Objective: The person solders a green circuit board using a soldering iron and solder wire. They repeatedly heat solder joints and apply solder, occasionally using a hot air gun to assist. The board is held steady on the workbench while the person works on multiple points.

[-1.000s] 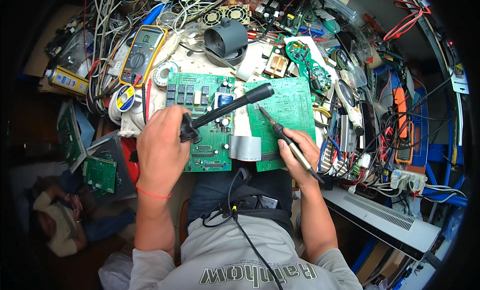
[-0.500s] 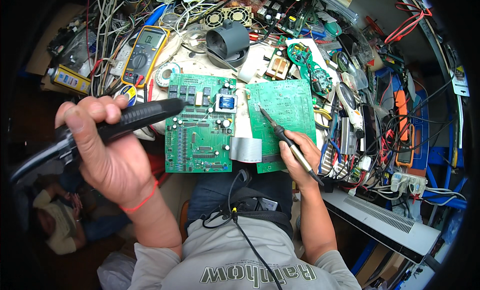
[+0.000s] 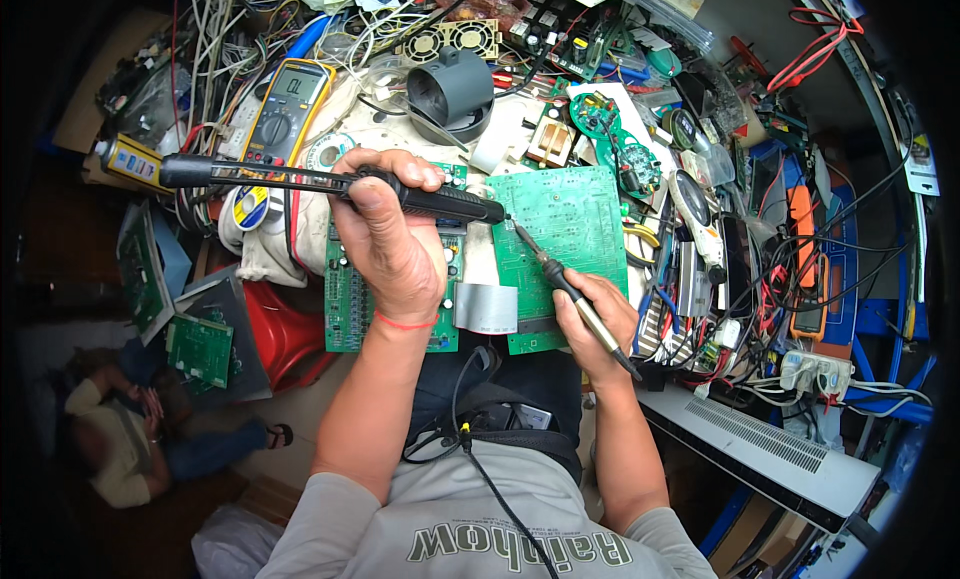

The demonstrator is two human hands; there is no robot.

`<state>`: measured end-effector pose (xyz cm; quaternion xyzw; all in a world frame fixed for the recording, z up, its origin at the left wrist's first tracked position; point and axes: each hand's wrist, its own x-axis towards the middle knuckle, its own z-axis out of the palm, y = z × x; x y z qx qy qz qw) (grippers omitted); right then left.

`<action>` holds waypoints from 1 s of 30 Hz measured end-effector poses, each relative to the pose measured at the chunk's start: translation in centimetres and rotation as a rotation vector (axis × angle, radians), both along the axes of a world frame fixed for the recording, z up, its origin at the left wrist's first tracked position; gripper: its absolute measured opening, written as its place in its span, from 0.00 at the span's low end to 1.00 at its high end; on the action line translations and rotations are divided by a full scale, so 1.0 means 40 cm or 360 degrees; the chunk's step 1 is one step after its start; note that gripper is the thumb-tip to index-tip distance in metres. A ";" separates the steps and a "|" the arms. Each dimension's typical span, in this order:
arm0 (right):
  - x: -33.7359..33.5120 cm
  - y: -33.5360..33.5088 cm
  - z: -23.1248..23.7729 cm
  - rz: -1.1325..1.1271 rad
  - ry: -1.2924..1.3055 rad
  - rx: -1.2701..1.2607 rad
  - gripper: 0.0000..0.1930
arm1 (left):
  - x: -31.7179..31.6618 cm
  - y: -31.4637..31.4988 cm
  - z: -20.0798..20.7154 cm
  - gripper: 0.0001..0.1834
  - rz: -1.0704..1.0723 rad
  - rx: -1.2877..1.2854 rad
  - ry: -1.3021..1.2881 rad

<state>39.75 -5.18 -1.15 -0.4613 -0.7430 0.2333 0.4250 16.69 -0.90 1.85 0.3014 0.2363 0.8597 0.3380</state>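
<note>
My left hand point(image 3: 395, 244) is closed around a black solder sucker point(image 3: 450, 201), its nozzle at the upper left part of the right-hand green circuit board point(image 3: 575, 264). In my right hand point(image 3: 598, 324) is a soldering iron point(image 3: 580, 304), held like a pen. Its tip is close beside the nozzle, at the board's surface; exact contact is too small to tell. This board lies solder side up. A grey ribbon cable point(image 3: 486, 309) bridges it to a second green board point(image 3: 345, 309), component side up and partly hidden under my left hand and forearm.
A yellow multimeter point(image 3: 285, 114) and a solder spool point(image 3: 248, 207) lie at left. Behind the boards stands a dark grey cylinder point(image 3: 450, 87), near a transformer point(image 3: 550, 141) and round green boards point(image 3: 615, 139). Cables and tools crowd the right. A seated person point(image 3: 125, 429) is at lower left.
My left hand has swung rightward with the solder sucker, bringing its nozzle from above the left board to beside the iron's tip. My right hand has barely moved; both boards have shifted slightly.
</note>
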 end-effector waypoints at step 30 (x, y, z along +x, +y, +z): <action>0.000 0.001 -0.007 -0.0007 -0.0002 0.0037 0.16 | 0.009 0.033 -0.050 0.33 0.0039 -0.0109 0.0018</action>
